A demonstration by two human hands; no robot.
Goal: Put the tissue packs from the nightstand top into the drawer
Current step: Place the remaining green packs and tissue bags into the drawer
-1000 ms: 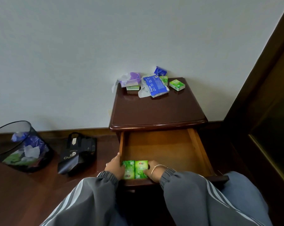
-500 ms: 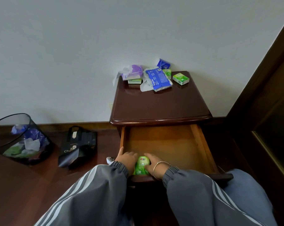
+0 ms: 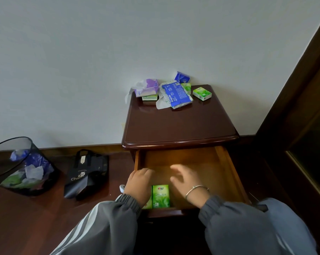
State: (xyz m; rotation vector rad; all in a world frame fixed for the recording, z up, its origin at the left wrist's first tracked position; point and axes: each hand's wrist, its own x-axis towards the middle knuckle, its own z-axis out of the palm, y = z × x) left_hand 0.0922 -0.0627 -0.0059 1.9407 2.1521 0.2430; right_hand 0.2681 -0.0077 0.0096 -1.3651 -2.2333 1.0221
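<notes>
The drawer [image 3: 227, 168] of the dark wooden nightstand [image 3: 177, 126] is pulled out. Two green tissue packs [image 3: 161, 196] lie flat side by side at its front; the left one is mostly hidden under my left hand [image 3: 139, 183]. My left hand hovers over them with curled fingers and holds nothing. My right hand [image 3: 187, 178] is lifted above the drawer floor, fingers spread, empty. At the back of the nightstand top lie a purple pack [image 3: 148, 87], a large blue pack [image 3: 176, 93], a small blue pack [image 3: 182, 77] and green packs [image 3: 202, 93].
A black mesh bin [image 3: 17, 166] with rubbish stands on the floor at the left. A black bag [image 3: 87, 173] lies between it and the nightstand. Dark wooden furniture [image 3: 306, 126] rises at the right. My knees are below the drawer front.
Both hands have let go of the green packs and lifted off them, moving toward the drawer's back. The packs stay at the drawer's front.
</notes>
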